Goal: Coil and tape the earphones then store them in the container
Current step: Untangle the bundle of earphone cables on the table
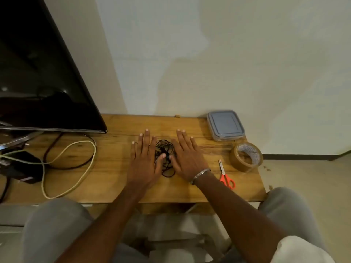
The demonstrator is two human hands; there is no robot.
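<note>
Though tape roll (pixel 240 164) bears print, none reads.

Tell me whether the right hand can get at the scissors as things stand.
Probably yes. The right hand lies flat and holds nothing, and the orange-handled scissors lie just to the right of its wrist with only bare tabletop between them.

Earphones (pixel 166 156) — partly hidden, details indistinct

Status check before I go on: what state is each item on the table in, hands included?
earphones: loose tangle, not coiled, not taped
container: lid on
tape roll: lying untouched
scissors: blades closed
left hand: open, flat on table, thumb at earphones
right hand: open, flat on table, thumb at earphones
</note>
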